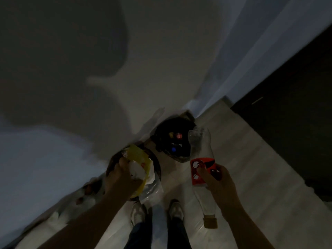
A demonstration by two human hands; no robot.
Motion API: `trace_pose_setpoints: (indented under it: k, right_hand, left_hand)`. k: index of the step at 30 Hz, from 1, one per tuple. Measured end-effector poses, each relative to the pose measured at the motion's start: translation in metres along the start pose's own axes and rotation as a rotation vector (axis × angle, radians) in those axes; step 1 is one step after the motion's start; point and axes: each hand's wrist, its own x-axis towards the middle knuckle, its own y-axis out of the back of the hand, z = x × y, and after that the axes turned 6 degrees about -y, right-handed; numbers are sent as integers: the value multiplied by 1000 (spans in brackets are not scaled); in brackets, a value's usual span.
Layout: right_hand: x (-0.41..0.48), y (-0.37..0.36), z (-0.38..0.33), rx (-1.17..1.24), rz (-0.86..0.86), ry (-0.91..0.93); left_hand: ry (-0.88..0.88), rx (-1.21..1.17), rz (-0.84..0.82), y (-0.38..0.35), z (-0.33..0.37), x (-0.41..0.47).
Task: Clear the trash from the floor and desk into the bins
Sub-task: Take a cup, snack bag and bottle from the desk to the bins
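Because the light is very low and the view is smeared, much of the detail here is uncertain. At seven o'clock from the frame's middle, the left hand (124, 178) curls its fingers round a yellow wrapper (138, 155) bunched with crumpled white paper (137, 170). It holds them over a round dark bin (158, 169), most of which is hidden by the hand and the wrapper. A clear plastic liner (152, 189) shows at the bin's near edge.

At five o'clock, the right hand (219, 184) grips a clear plastic bottle (199, 141) round its red label (199, 169), thumb across the print, which cannot be read. The bottle's base points to twelve o'clock and overlaps the right rim of a black bin (158, 139). Its brownish cap (210, 221) points to six o'clock.

The black bin stands against the wall (161, 51), at one o'clock from the round bin, and small yellow, red and blue bits lie inside, too dim to name. Two pale shoes (137, 212) and dark trouser legs stand on the light floor (242, 159) at six o'clock, cut off by the frame. Blurred white and brown shapes along the wall at eight o'clock cannot be made out. A dark panel (296, 105) fills three o'clock.
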Motion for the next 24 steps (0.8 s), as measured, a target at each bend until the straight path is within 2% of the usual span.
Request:
trace_pose_setpoints:
  k: [3,8,16,22,24]
  right_hand:
    - [43,-12,14,-55,-21,-24]
    - [103,-25,38,-142,-53,-45]
    - [169,-50,76,-283,-77,-59]
    - [215,-63,101,-392,-70,-79]
    - [231,-66,107,-447,-62,-84]
  left_hand:
    - [6,10,59,-33,-11,25]
    - [140,82,24,-84,-32,65]
    - [207,47,20,-158,-59,106]
    - [275,-92,4,-198,-87,124]
    - [372,-151,-20,-208,-98,133]
